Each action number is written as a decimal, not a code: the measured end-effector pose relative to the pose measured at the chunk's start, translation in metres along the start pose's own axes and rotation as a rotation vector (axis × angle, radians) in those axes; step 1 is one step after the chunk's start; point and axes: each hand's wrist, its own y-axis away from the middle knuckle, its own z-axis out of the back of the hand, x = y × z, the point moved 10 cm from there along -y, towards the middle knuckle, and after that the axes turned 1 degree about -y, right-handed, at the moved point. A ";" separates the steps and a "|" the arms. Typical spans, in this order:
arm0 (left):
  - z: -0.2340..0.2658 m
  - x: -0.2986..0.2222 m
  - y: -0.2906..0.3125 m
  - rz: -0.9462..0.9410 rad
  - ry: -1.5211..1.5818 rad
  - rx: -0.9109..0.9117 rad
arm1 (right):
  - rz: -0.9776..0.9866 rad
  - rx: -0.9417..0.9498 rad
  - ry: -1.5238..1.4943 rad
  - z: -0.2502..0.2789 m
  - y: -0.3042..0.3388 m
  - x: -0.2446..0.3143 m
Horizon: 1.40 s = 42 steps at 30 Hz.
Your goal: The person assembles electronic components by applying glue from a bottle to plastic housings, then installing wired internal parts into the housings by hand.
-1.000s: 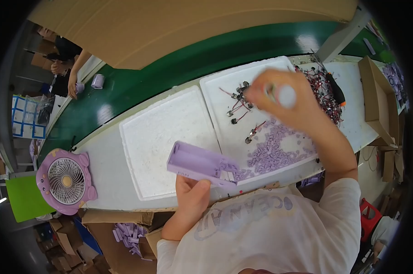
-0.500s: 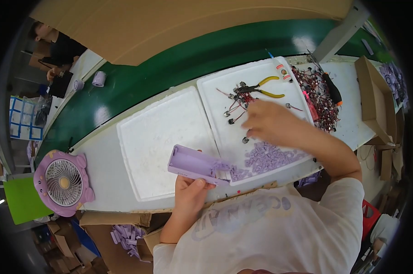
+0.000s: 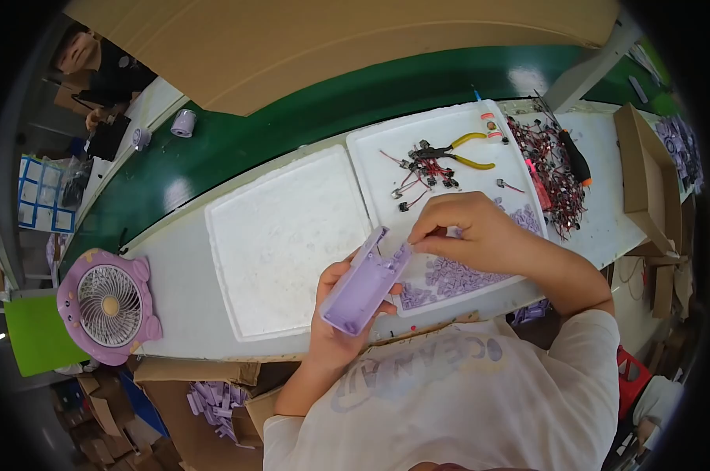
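Note:
My left hand grips a purple plastic housing, an open, box-like shell tilted with its hollow side up. At the shell's upper end my right hand pinches thumb and forefinger together; what sits between them is too small to make out. Beyond that hand, a pile of small wired parts with red and black leads lies on the right white foam tray. Pliers with yellow handles rest across the pile. Small purple plastic pieces spread under and beside my right forearm.
A second white foam tray lies to the left, beside a purple fan. At right are a heap of wired parts, a black-and-orange screwdriver and a cardboard box. Another person sits at the far left.
My right hand has come from above the tray down to the housing's end, its fingers pinched. My left hand has turned the housing steeper, its hollow now facing up.

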 end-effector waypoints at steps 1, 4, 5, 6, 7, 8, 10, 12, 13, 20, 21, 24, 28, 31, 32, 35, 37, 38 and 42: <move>0.000 0.005 0.000 0.035 0.145 0.006 | 0.078 -0.022 -0.094 0.003 0.001 0.007; 0.000 0.012 -0.003 0.110 0.258 -0.037 | 0.112 -0.050 -0.139 0.002 0.002 0.012; 0.003 0.016 -0.004 0.150 0.227 -0.088 | 0.111 -0.052 -0.137 -0.001 0.002 0.014; 0.002 0.017 -0.005 0.150 0.228 -0.085 | 0.150 -0.075 -0.091 -0.002 0.003 0.020; 0.002 0.017 -0.005 0.137 0.194 -0.082 | 0.189 -0.096 -0.047 -0.004 0.004 0.025; 0.001 0.017 -0.006 0.125 0.161 -0.078 | 0.189 -0.096 -0.047 -0.006 0.004 0.027; -0.003 0.017 -0.009 0.147 0.147 -0.099 | 0.187 -0.175 -0.057 -0.001 0.006 0.029; -0.005 0.016 -0.010 0.167 0.134 -0.123 | 0.210 -0.187 0.031 0.002 0.003 0.038; -0.007 0.017 -0.010 0.185 0.150 -0.122 | 0.232 -0.202 0.120 0.003 0.002 0.043; -0.008 0.021 -0.010 0.191 0.213 -0.093 | 0.352 -0.247 0.200 -0.002 -0.002 0.052; -0.008 0.021 -0.010 0.192 0.214 -0.093 | 0.365 -0.270 0.212 -0.001 -0.002 0.053; -0.005 0.022 -0.008 0.191 0.212 -0.150 | 0.317 -0.293 0.219 -0.001 -0.003 0.053; -0.003 0.023 -0.007 0.194 0.176 -0.147 | 0.257 -0.309 0.200 -0.003 -0.006 0.048; -0.004 0.022 -0.008 0.190 0.131 -0.128 | 0.274 -0.303 0.199 -0.001 -0.005 0.050; -0.005 0.021 -0.008 0.180 0.134 -0.131 | 0.275 -0.303 0.199 -0.001 -0.004 0.050; -0.009 0.020 -0.009 0.163 0.110 -0.080 | 0.301 -0.318 0.196 0.000 -0.003 0.052; -0.007 0.021 -0.008 0.164 0.117 -0.084 | 0.321 -0.326 0.191 -0.001 -0.003 0.052; -0.006 0.022 -0.008 0.164 0.125 -0.088 | 0.321 -0.326 0.191 -0.001 -0.003 0.053; -0.009 0.021 -0.009 0.171 0.142 -0.101 | 0.347 -0.330 0.225 -0.003 -0.002 0.054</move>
